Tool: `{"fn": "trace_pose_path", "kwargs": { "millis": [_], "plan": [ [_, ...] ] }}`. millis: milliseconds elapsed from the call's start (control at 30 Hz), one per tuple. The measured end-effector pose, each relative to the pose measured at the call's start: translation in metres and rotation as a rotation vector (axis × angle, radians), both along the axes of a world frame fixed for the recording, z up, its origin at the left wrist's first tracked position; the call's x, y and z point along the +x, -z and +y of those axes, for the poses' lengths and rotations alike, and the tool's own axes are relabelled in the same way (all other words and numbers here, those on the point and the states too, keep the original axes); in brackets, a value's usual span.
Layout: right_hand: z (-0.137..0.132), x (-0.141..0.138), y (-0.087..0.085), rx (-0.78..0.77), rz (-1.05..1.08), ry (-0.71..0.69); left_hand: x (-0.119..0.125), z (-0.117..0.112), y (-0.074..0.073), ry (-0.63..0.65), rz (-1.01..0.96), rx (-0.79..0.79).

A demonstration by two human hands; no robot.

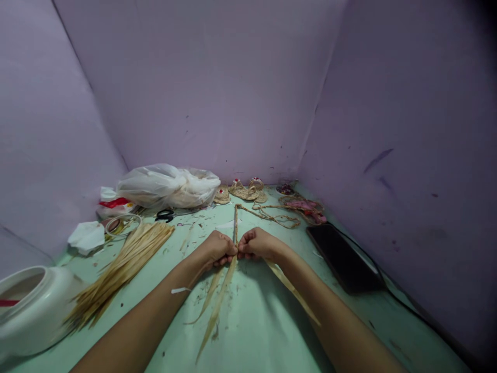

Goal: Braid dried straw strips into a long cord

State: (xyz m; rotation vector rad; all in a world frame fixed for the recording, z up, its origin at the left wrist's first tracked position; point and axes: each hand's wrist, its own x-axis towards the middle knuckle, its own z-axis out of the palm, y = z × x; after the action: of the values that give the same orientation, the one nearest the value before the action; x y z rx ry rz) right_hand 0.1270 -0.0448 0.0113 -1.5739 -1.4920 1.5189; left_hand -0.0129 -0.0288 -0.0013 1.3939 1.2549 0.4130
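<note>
In the middle of the view, my left hand point(222, 248) and my right hand point(254, 244) meet, fingers pinched together at the end of a straw braid point(236, 220). The braid runs straight back from my fingertips, then bends right into a thin cord lying in loops. Loose dried leaf strips point(223, 300) hang toward me from below my left hand. Another dried strip point(293, 287) comes out under my right hand and lies along the right forearm. My fingers hide the exact point where the strips join the braid.
At left lie a bundle of dried strips point(124, 269), a white pot point(42, 305), black-handled scissors point(165, 215) and a tape roll point(114, 225). A plastic bag point(166, 186) and small woven slippers point(244, 191) line the back wall. A black phone point(344, 259) and cable point(415, 311) are right.
</note>
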Motion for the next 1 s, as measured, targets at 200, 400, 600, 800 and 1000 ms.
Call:
{"fn": "trace_pose_path", "kwargs": {
  "millis": [200, 400, 600, 800, 1000],
  "plan": [
    [0.002, 0.004, 0.008, -0.07, 0.037, 0.097, -0.002, 0.001, -0.006, 0.059, -0.011, -0.008],
    [0.0, 0.0, 0.012, -0.03, -0.008, 0.161, -0.005, 0.001, -0.005, 0.139, 0.052, 0.014],
    [0.0, 0.0, 0.01, -0.056, 0.01, 0.091, -0.009, 0.002, -0.017, 0.184, 0.243, 0.116],
    [-0.004, -0.005, 0.012, -0.052, 0.073, 0.091, 0.0, -0.012, -0.03, 0.097, 0.439, 0.23],
    [-0.009, -0.008, 0.017, -0.036, 0.121, 0.212, 0.024, -0.055, -0.019, -0.003, 0.49, 0.577]
  ]
}}
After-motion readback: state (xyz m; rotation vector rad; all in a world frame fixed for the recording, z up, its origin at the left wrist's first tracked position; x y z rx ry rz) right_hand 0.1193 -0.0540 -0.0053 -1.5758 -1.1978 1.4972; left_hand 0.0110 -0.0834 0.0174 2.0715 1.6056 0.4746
